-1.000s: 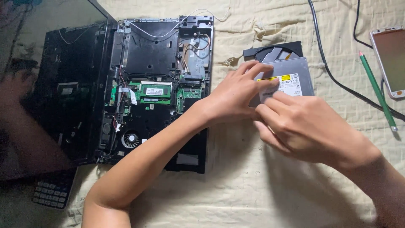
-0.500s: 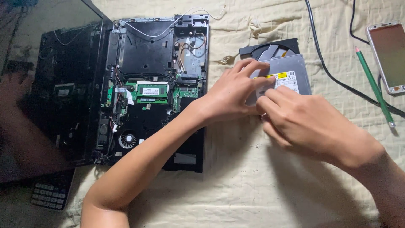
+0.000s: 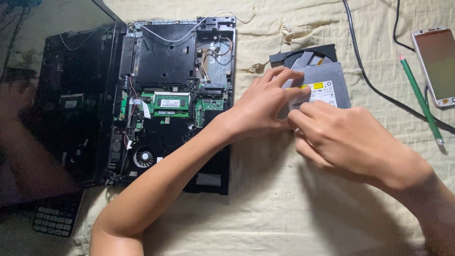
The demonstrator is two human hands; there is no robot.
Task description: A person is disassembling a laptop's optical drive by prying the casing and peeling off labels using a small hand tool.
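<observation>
A grey metal optical drive (image 3: 329,80) with a white-and-yellow label lies on the cream cloth, its black tray (image 3: 303,56) slid partly out at the far side. My left hand (image 3: 265,104) rests on the drive's near left corner, fingers pressing on its top and edge. My right hand (image 3: 350,140) sits just below it, fingertips pinched against the drive's near edge; what they pinch is hidden. To the left lies an opened black laptop base (image 3: 175,95) with a green memory board (image 3: 171,102) and a fan (image 3: 143,158) exposed.
A dark laptop screen (image 3: 52,85) lies flat at far left, a keypad (image 3: 57,220) below it. A black cable (image 3: 379,90) crosses the cloth at upper right. A green pencil (image 3: 421,97) and a white-rimmed phone (image 3: 436,64) lie at the right edge.
Both hands stay on the drive with only small finger shifts. The view has drifted slightly, so everything sits a little lower and further left in the frame.
</observation>
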